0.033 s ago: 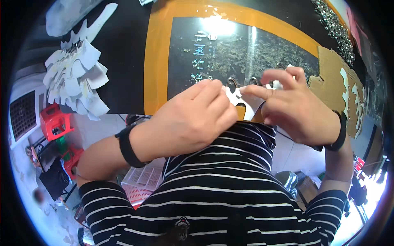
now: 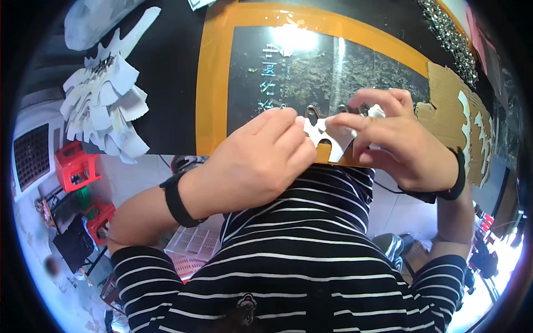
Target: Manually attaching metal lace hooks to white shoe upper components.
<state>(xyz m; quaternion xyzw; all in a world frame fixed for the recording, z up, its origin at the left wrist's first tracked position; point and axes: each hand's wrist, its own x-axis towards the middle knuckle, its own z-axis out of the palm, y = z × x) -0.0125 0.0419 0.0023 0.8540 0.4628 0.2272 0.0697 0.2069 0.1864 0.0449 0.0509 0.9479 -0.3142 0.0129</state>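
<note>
A thin white piece with scalloped cut-outs point(image 2: 337, 150) lies at the near table edge, between my hands. Dark metal loops point(image 2: 312, 112) stand up along its far side. My left hand point(image 2: 252, 158) is closed in a pinch at the piece's left end, with a small metal ring point(image 2: 283, 105) showing above the fingertips. My right hand point(image 2: 408, 141) hovers over the right part with its fingers bent and apart; one fingertip touches the white piece. My right thumb is partly hidden, and so is the piece's right end.
The black table carries a clear sheet bordered by orange tape point(image 2: 211, 94). A stack of white cut pieces point(image 2: 105, 100) is at the left. Many small metal parts point(image 2: 452, 44) lie far right, above a cardboard sheet point(image 2: 444, 100) bearing white pieces. Red stools point(image 2: 78, 166) stand lower left.
My right hand's fingers have shifted slightly over the white piece, and its wrist sits a little further left. My left hand stays almost in place at the left end.
</note>
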